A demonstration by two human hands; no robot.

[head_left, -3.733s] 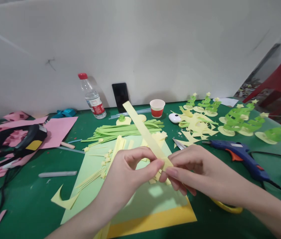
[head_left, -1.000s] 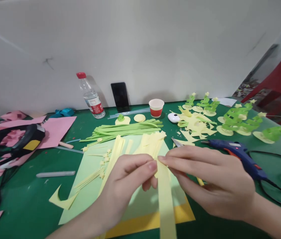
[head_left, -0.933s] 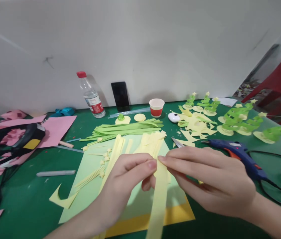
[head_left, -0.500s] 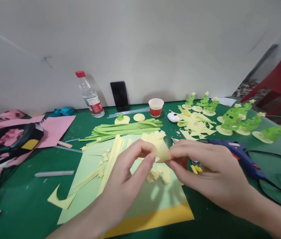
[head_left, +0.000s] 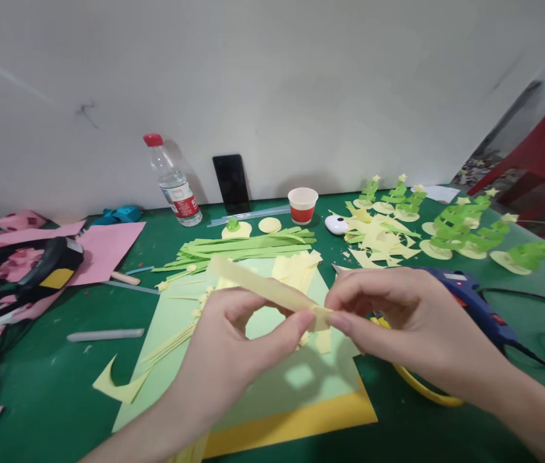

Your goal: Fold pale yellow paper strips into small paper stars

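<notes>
A pale yellow paper strip (head_left: 265, 286) stretches across both hands above the paper sheets. Its near end looks folded or looped between the fingertips. My left hand (head_left: 248, 341) is closed, thumb and fingers pinching the strip close to that end. My right hand (head_left: 397, 315) pinches the very end of it. Scissors with a yellow handle (head_left: 426, 390) lie partly hidden beneath my right hand. Below is a light green sheet (head_left: 272, 395) carrying more yellow strips (head_left: 296, 270) and small folded pieces, some of them covered by my hands. A golden yellow sheet (head_left: 291, 431) sticks out under its front edge.
Green paper strips (head_left: 248, 247), a paper cup (head_left: 303, 209), a phone (head_left: 231, 185) and a bottle (head_left: 175, 186) stand or lie behind. Right are yellow scraps (head_left: 381, 238), green spiral trees (head_left: 460, 228) and a blue glue gun (head_left: 475, 302) with cable. Pink paper (head_left: 108, 251) is left.
The paper between my hands now shows as a long strip reaching left over my left hand. My fingertips have come closer together, and the scissors' yellow handle shows below my right hand.
</notes>
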